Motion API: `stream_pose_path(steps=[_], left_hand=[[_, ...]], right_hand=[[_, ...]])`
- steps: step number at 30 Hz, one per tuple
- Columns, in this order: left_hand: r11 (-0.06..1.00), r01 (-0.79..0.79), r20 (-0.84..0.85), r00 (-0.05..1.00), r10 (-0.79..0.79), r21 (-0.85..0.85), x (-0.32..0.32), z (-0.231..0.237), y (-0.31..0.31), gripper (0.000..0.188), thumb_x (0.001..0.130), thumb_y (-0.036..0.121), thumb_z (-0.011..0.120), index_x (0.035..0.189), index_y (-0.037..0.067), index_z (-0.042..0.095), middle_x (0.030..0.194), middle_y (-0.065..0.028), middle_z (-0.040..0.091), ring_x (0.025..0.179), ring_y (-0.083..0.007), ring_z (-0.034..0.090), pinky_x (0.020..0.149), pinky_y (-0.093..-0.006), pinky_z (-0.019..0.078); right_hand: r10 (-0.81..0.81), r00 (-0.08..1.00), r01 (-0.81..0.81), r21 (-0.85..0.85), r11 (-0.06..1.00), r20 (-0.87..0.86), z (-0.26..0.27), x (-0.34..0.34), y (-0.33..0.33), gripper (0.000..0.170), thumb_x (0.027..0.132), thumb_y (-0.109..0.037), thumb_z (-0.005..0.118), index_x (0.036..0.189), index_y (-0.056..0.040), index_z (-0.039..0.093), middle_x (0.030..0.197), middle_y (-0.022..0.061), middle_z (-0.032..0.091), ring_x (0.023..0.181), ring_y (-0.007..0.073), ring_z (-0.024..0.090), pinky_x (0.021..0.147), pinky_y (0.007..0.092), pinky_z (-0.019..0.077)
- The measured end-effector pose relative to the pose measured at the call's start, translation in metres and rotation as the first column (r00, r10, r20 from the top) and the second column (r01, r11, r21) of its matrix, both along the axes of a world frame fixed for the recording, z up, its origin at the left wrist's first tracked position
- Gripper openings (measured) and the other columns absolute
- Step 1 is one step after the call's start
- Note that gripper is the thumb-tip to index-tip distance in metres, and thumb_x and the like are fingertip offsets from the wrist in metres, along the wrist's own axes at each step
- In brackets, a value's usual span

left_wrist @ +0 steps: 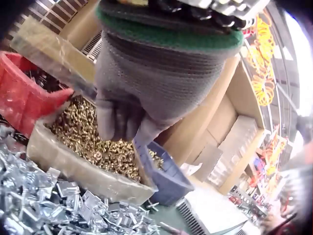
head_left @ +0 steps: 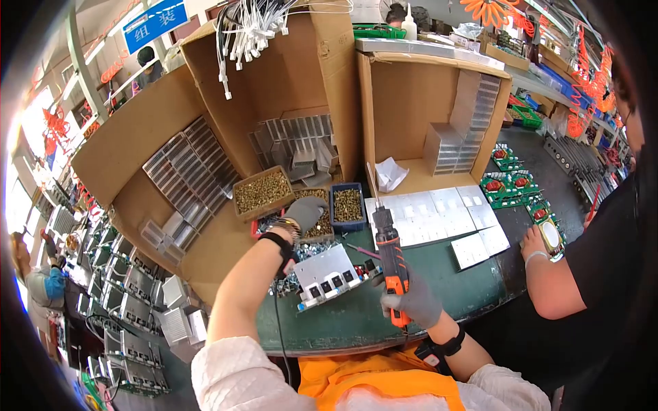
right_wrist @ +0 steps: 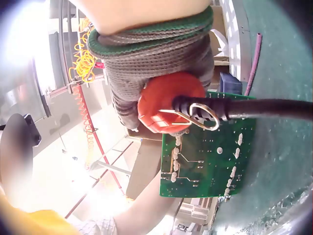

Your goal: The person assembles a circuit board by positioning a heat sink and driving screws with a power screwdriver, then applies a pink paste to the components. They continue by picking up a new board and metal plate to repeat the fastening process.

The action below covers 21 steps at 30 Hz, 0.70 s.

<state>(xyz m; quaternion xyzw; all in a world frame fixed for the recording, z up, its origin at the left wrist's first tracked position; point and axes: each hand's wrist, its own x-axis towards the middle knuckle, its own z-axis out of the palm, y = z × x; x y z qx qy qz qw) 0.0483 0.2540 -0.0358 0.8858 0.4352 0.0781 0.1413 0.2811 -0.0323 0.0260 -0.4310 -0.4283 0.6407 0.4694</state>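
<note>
My gloved left hand [head_left: 310, 211] reaches down into a bin [left_wrist: 83, 171] of small brass-coloured screws [left_wrist: 98, 147]. Its fingers point downward with the tips among the screws; I cannot tell whether they pinch any. My gloved right hand [head_left: 419, 301] grips an orange and black electric screwdriver [head_left: 392, 264] by the handle, its long bit pointing up and away from me. The tool's orange end and black cord [right_wrist: 264, 108] show in the right wrist view. Left of the screwdriver lies a green circuit board [right_wrist: 210, 166] with a metal plate [head_left: 327, 267] and black components along it.
A blue bin [head_left: 348, 205] and a cardboard tray [head_left: 262, 194] hold more screws. Loose metal clips [left_wrist: 44, 200] lie nearby. Cardboard boxes with heatsinks stand behind; metal blocks [head_left: 432, 216] cover the table's right part. Another person's hand [head_left: 534, 241] works at the right.
</note>
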Motion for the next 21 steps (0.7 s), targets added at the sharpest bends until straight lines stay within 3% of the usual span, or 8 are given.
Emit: stream_pose_path(steps=[2,4,6,8,10,13,20,21], left_hand=[[0.985,0.055,0.066,0.996,-0.067,0.161,0.009,-0.004,0.007,0.026,0.086,0.021,0.061,0.108,0.012,0.072,0.106,-0.0142,0.071,0.101,-0.0324,0.067,0.091,-0.0422,0.0513],[0.988,-0.123,-0.005,0.992,0.124,0.096,0.021,0.001,0.006,0.026,0.082,0.02,0.063,0.104,0.011,0.074,0.101,-0.015,0.072,0.095,-0.0334,0.068,0.086,-0.0432,0.0532],[0.96,-0.038,0.051,0.998,0.025,0.277,0.018,-0.038,0.026,0.02,0.085,0.019,0.057,0.087,0.005,0.072,0.087,-0.0194,0.07,0.081,-0.0342,0.069,0.072,-0.0445,0.0549],[0.945,-0.01,-0.088,0.995,0.041,0.328,0.017,-0.007,-0.004,0.02,0.086,0.017,0.055,0.086,0.005,0.071,0.087,-0.0194,0.071,0.081,-0.0325,0.07,0.072,-0.0428,0.0554],[0.948,-0.167,-0.129,0.97,0.208,0.271,0.028,-0.023,0.013,0.022,0.088,0.015,0.054,0.094,0.006,0.074,0.094,-0.0175,0.073,0.089,-0.0311,0.072,0.076,-0.0418,0.0563],[0.962,-0.165,-0.175,0.963,0.206,0.219,0.013,-0.006,-0.001,0.023,0.087,0.013,0.056,0.099,0.006,0.075,0.096,-0.0177,0.073,0.092,-0.0315,0.072,0.077,-0.0427,0.0561],[0.97,-0.221,0.081,0.974,0.213,0.105,-0.008,0.009,-0.011,0.015,0.083,0.01,0.061,0.086,0.004,0.075,0.091,-0.0153,0.073,0.085,-0.0314,0.071,0.075,-0.04,0.0556],[0.972,-0.235,0.316,0.923,0.219,0.012,-0.008,0.018,-0.017,0.012,0.084,0.008,0.061,0.084,0.003,0.073,0.085,-0.0142,0.072,0.08,-0.0284,0.071,0.072,-0.0383,0.0556]], right_hand=[[0.083,0.996,-0.082,-0.048,0.995,0.011,-0.01,0.005,0.005,0.059,0.075,-0.001,0.073,0.127,-0.0085,0.046,0.09,0.0055,0.063,0.066,0.0161,0.063,0.058,0.0317,0.0532],[-0.032,0.999,0.031,-0.101,0.994,-0.016,-0.019,0.003,-0.001,0.053,0.073,0.0,0.073,0.119,-0.0081,0.048,0.08,0.0054,0.061,0.063,0.0184,0.064,0.057,0.0336,0.0538],[-0.043,0.999,0.041,-0.106,0.994,-0.018,-0.025,0.005,-0.001,0.052,0.072,0.0,0.07,0.119,-0.0072,0.047,0.08,0.0072,0.061,0.063,0.0205,0.064,0.057,0.036,0.0547],[-0.198,0.98,0.198,-0.029,0.98,-0.011,-0.016,-0.008,-0.002,0.062,0.068,0.0,0.067,0.126,-0.0053,0.045,0.081,0.0098,0.06,0.059,0.0217,0.063,0.052,0.0349,0.0542],[-0.166,0.986,0.161,0.11,0.981,0.031,-0.03,-0.004,0.0,0.063,0.07,-0.012,0.064,0.129,-0.0022,0.044,0.099,0.0138,0.058,0.052,0.0202,0.06,0.045,0.0335,0.0541],[-0.119,0.993,0.117,0.171,0.978,0.005,-0.03,-0.003,0.002,0.065,0.072,-0.017,0.068,0.13,-0.0017,0.043,0.099,0.0136,0.058,0.052,0.019,0.059,0.044,0.0323,0.054],[-0.123,0.99,0.111,0.146,0.983,0.075,-0.023,0.0,0.006,0.071,0.069,-0.028,0.08,0.126,-0.0032,0.044,0.095,0.0117,0.058,0.055,0.017,0.059,0.044,0.0317,0.0537],[-0.094,0.988,0.074,0.154,0.985,0.123,-0.025,0.005,0.009,0.072,0.068,-0.029,0.081,0.125,-0.0037,0.045,0.093,0.011,0.058,0.054,0.0171,0.059,0.044,0.0319,0.0537]])
